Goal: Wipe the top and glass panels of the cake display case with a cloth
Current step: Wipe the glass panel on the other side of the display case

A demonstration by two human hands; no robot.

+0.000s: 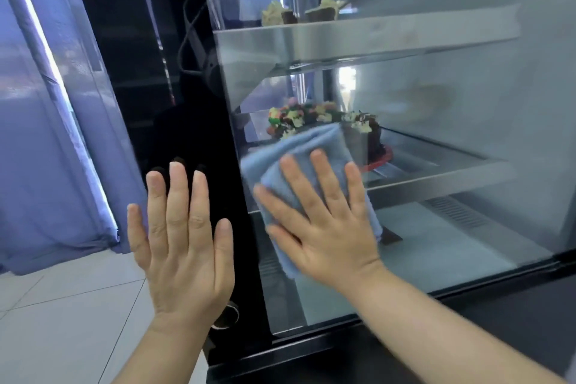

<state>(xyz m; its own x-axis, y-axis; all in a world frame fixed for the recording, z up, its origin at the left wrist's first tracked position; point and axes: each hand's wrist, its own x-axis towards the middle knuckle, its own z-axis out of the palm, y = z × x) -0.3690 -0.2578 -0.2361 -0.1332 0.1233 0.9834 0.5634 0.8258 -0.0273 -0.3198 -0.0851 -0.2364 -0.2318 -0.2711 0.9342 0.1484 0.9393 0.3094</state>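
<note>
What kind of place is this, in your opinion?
Probably a bakery or cake shop. A tall glass display case holds a decorated cake on one shelf and cupcakes on the shelf above. The right hand presses a blue cloth flat against its glass, as staff would when cleaning.

Much of the blue cloth (290,150) covered by the right hand (324,227), lower part of the cake (299,117) hidden behind it, display case (467,97) cut off at top and right edges, upper-shelf cupcakes (277,14) blurred.
</note>
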